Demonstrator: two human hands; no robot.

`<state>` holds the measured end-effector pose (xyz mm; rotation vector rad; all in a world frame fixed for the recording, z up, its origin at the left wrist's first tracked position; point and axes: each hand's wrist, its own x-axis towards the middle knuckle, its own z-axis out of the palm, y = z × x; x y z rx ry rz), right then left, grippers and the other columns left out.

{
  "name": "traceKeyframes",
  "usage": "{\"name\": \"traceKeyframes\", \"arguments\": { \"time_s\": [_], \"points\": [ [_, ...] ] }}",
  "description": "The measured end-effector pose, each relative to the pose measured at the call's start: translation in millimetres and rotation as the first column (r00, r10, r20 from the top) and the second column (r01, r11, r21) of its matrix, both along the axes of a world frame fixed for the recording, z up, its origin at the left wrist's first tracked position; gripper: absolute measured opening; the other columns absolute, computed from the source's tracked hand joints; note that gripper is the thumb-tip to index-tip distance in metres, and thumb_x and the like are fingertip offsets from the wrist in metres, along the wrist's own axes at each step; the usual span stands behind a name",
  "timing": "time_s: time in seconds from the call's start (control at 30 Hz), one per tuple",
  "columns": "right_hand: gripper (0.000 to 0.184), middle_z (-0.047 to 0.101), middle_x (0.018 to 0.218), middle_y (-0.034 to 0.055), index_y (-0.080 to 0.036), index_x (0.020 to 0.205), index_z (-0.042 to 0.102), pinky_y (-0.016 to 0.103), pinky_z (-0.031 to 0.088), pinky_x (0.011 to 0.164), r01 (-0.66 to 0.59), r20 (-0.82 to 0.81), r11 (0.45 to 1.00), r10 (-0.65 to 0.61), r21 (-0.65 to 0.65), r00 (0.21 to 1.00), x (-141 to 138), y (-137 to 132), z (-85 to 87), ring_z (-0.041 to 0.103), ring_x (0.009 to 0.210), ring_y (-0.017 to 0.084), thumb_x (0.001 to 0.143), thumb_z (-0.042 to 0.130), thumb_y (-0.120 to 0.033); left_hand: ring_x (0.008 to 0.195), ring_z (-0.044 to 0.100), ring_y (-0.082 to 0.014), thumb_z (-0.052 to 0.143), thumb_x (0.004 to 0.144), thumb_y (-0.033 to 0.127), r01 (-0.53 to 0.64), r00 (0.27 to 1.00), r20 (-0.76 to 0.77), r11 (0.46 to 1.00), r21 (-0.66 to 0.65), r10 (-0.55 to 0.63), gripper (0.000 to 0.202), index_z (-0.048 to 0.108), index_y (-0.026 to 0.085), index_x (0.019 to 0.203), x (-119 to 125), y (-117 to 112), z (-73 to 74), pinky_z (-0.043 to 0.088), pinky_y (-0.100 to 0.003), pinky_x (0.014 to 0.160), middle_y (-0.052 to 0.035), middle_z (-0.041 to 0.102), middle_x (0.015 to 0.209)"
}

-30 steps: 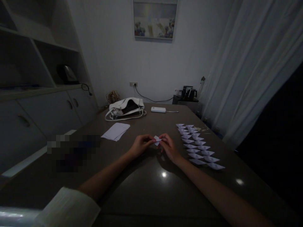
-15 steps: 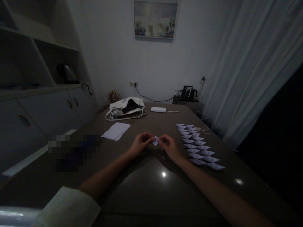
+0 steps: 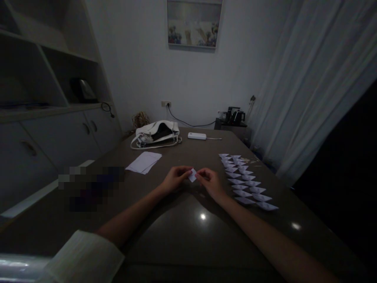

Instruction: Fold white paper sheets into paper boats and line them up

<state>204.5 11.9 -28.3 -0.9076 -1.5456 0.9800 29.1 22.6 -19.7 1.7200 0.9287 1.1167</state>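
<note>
A small folded piece of white paper (image 3: 192, 175), roughly diamond-shaped, is held up over the middle of the table. My left hand (image 3: 176, 179) pinches its left side between thumb and fingers. On the opposite side my right hand (image 3: 211, 182) grips it the same way, fingers curled. To the right stand folded paper boats (image 3: 246, 184) in two rows running away from me. Left of my hands lies a loose stack of white paper sheets (image 3: 144, 162).
A white handbag (image 3: 157, 133) lies at the table's far left, and a white power bank (image 3: 197, 136) with a short strap sits at the far middle. Black kettles (image 3: 236, 116) stand on a small cabinet behind. A blurred-out patch (image 3: 91, 188) covers something at left.
The folded paper shows a flatter, more even diamond face between my fingers. Both hands stay nearly in place, still pinching it.
</note>
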Motion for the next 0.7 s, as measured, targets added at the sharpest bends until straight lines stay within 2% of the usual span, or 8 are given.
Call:
{"name": "traceKeyframes", "arguments": {
  "time_s": [0.17, 0.37, 0.7],
  "points": [
    [0.022, 0.061, 0.068, 0.0008, -0.018, 0.077, 0.058, 0.022, 0.043, 0.050, -0.007, -0.035, 1.000, 0.007, 0.019, 0.999, -0.9, 0.5, -1.4, 0.055, 0.059, 0.013, 0.073, 0.064, -0.039, 0.081, 0.065, -0.0210, 0.063, 0.076, 0.043, -0.021, 0.999, 0.033, 1.000, -0.018, 0.021, 0.042, 0.066, 0.010, 0.101, 3.1, -2.5, 1.4, 0.049, -0.030, 0.074, -0.0098, 0.071, 0.093],
    [0.022, 0.061, 0.068, 0.0013, -0.018, 0.076, 0.058, 0.025, 0.046, 0.058, 0.003, -0.059, 1.000, -0.001, 0.031, 0.998, -1.3, 0.9, -1.1, 0.058, 0.063, 0.014, 0.072, 0.065, -0.037, 0.079, 0.065, -0.0211, 0.065, 0.074, 0.043, -0.042, 0.996, 0.073, 0.999, -0.025, 0.044, 0.043, 0.067, 0.010, 0.101, 5.2, -0.4, -3.7, 0.050, -0.029, 0.072, -0.0103, 0.072, 0.093],
    [0.021, 0.060, 0.066, -0.0002, -0.019, 0.075, 0.057, 0.025, 0.044, 0.058, 0.006, -0.111, 1.000, -0.003, 0.023, 0.994, -2.1, 1.7, -1.5, 0.057, 0.060, 0.014, 0.069, 0.068, -0.035, 0.076, 0.067, -0.0219, 0.071, 0.067, 0.043, -0.053, 0.990, 0.128, 0.996, -0.066, 0.061, 0.044, 0.069, 0.009, 0.095, 8.1, -4.6, -0.2, 0.051, -0.030, 0.071, -0.0100, 0.073, 0.087]
  ]
}}
